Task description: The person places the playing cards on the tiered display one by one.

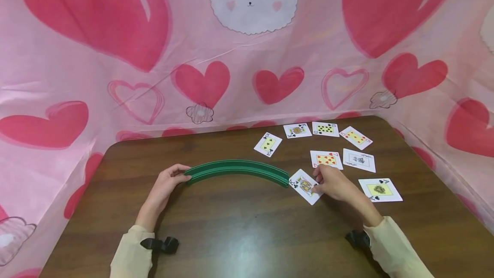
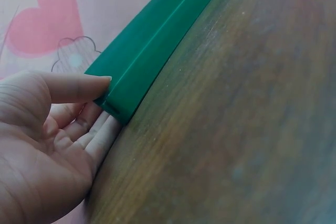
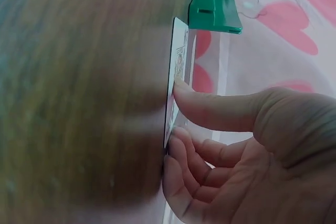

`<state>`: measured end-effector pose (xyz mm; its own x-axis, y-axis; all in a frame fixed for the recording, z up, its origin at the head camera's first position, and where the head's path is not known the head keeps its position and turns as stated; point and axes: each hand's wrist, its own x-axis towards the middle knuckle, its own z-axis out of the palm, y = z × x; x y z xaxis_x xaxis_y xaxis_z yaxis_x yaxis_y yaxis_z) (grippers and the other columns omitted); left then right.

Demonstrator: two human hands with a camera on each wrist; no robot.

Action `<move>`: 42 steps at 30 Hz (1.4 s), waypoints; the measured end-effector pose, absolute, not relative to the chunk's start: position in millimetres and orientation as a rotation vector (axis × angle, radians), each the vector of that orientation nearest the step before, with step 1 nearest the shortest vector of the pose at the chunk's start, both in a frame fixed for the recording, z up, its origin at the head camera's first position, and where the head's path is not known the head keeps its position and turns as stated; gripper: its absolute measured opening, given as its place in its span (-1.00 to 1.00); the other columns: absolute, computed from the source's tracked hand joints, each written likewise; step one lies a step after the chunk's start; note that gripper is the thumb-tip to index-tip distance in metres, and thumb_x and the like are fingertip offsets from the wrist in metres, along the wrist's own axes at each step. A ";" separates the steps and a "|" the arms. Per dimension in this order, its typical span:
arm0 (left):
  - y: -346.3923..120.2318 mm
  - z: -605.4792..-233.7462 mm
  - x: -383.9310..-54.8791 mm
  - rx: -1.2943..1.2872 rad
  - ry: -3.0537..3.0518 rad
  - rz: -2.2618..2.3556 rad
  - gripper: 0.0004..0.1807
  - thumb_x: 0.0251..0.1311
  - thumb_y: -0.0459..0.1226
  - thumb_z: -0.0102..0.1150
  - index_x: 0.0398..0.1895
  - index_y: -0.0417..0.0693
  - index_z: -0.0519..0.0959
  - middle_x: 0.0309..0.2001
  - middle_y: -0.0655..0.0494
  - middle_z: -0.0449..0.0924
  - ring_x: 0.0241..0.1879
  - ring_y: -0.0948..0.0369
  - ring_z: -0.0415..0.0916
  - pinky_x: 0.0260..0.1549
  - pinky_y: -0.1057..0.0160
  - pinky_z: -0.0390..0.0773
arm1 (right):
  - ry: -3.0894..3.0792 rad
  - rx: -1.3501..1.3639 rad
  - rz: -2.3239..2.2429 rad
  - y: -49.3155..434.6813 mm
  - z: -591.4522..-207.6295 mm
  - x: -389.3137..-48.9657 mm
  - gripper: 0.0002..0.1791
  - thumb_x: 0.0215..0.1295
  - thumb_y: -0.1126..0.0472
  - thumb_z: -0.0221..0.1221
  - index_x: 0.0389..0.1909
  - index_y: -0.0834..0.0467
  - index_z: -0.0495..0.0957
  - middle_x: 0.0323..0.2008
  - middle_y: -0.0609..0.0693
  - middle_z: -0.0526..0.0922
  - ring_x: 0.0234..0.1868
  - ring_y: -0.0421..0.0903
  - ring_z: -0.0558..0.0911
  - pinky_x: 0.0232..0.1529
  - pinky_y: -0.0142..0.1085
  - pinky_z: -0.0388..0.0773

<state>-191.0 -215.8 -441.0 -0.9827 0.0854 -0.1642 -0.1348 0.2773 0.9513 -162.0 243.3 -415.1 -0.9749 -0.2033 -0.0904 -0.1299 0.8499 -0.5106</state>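
Note:
A curved green card holder (image 1: 237,167) lies on the table, its grooved arc bowing away from me. My left hand (image 1: 167,183) pinches its left end, thumb (image 2: 79,87) on the near side and fingers behind. At the holder's right end, my right hand (image 1: 333,182) pinches a king of clubs playing card (image 1: 302,183) by its right side. The thumb (image 3: 215,109) presses on the card's face, with the other fingers bent behind its edge. The card's left corner meets the holder's end in the head view. In the right wrist view, the card lies close over the tabletop.
Several face-up cards lie at the back right, among them a king of spades (image 1: 297,130), a seven of hearts (image 1: 328,156), a joker (image 1: 359,160) and an ace of spades (image 1: 380,190). A pink heart-patterned cloth (image 1: 239,46) hangs behind the brown wooden table (image 1: 216,226).

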 end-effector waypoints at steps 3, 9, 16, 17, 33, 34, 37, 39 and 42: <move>-217.5 -441.8 -190.2 -0.045 2.350 1.796 -0.61 0.07 -0.12 0.15 -0.05 -0.11 0.46 -0.16 -0.03 0.52 -0.15 0.08 0.37 -0.03 0.12 0.22 | 2.864 -0.218 -0.800 239.4 -415.2 -163.1 -0.53 -0.21 0.11 0.39 -0.33 0.26 0.43 -0.47 0.01 0.46 -0.45 -0.11 0.40 -0.41 -0.28 0.33; -220.8 -442.3 -189.2 -0.044 2.345 1.808 -0.61 0.08 -0.12 0.14 -0.05 -0.12 0.46 -0.16 -0.04 0.52 -0.15 0.08 0.36 -0.02 0.10 0.21 | 2.875 -0.189 -0.756 231.6 -420.5 -164.6 -0.40 -0.33 0.02 0.44 -0.29 0.23 0.40 -0.36 0.05 0.40 -0.35 -0.07 0.38 -0.32 -0.22 0.34; -221.4 -445.5 -186.0 -0.087 2.337 1.809 -0.61 0.07 -0.13 0.15 -0.05 -0.12 0.46 -0.18 -0.03 0.52 -0.15 0.08 0.37 -0.04 0.13 0.23 | 2.856 -0.189 -0.739 229.2 -420.1 -164.8 -0.46 -0.31 0.12 0.44 -0.30 0.22 0.40 -0.45 0.00 0.42 -0.41 -0.09 0.38 -0.37 -0.24 0.32; -221.4 -446.5 -185.5 -0.094 2.337 1.809 -0.61 0.08 -0.14 0.15 -0.05 -0.13 0.46 -0.18 -0.03 0.53 -0.16 0.08 0.37 -0.05 0.14 0.24 | 2.849 -0.185 -0.734 229.0 -420.3 -164.7 -0.46 -0.30 0.12 0.44 -0.30 0.22 0.40 -0.47 -0.01 0.41 -0.43 -0.10 0.38 -0.39 -0.26 0.31; -219.6 -452.8 -189.0 -0.095 2.350 1.840 -0.64 0.06 -0.17 0.17 -0.09 -0.12 0.48 -0.20 -0.02 0.53 -0.20 0.10 0.39 -0.09 0.18 0.25 | 2.867 -0.144 -0.668 232.4 -420.5 -166.5 -0.48 -0.34 0.08 0.45 -0.39 0.22 0.42 -0.54 -0.02 0.41 -0.48 -0.10 0.37 -0.44 -0.29 0.28; -219.3 -452.6 -189.4 -0.095 2.351 1.838 -0.65 0.06 -0.17 0.17 -0.09 -0.11 0.48 -0.20 -0.02 0.53 -0.20 0.10 0.40 -0.09 0.18 0.25 | 2.876 -0.147 -0.665 233.1 -420.2 -165.9 -0.47 -0.35 0.07 0.45 -0.39 0.22 0.41 -0.52 -0.02 0.40 -0.47 -0.09 0.36 -0.44 -0.29 0.28; -218.1 -452.1 -190.4 -0.089 2.356 1.823 -0.65 0.06 -0.17 0.16 -0.08 -0.10 0.48 -0.18 -0.02 0.52 -0.20 0.10 0.40 -0.09 0.19 0.26 | 2.911 -0.168 -0.684 235.7 -420.4 -163.4 -0.47 -0.34 0.10 0.45 -0.40 0.22 0.36 -0.50 -0.01 0.37 -0.45 -0.09 0.34 -0.44 -0.29 0.26; -216.8 -451.6 -191.7 -0.084 2.363 1.818 -0.66 0.06 -0.17 0.16 -0.09 -0.10 0.49 -0.18 -0.01 0.52 -0.19 0.10 0.39 -0.09 0.19 0.26 | 2.942 -0.188 -0.720 238.0 -421.1 -161.6 -0.51 -0.29 0.16 0.43 -0.40 0.20 0.33 -0.53 -0.01 0.35 -0.47 -0.09 0.33 -0.48 -0.30 0.23; -214.3 -450.9 -195.1 -0.060 2.379 1.806 -0.67 0.06 -0.17 0.16 -0.10 -0.09 0.50 -0.19 0.00 0.52 -0.17 0.11 0.37 -0.09 0.19 0.27 | 2.993 -0.221 -0.805 242.7 -421.8 -159.4 -0.62 -0.17 0.25 0.36 -0.42 0.18 0.32 -0.60 -0.03 0.32 -0.56 -0.12 0.31 -0.56 -0.31 0.20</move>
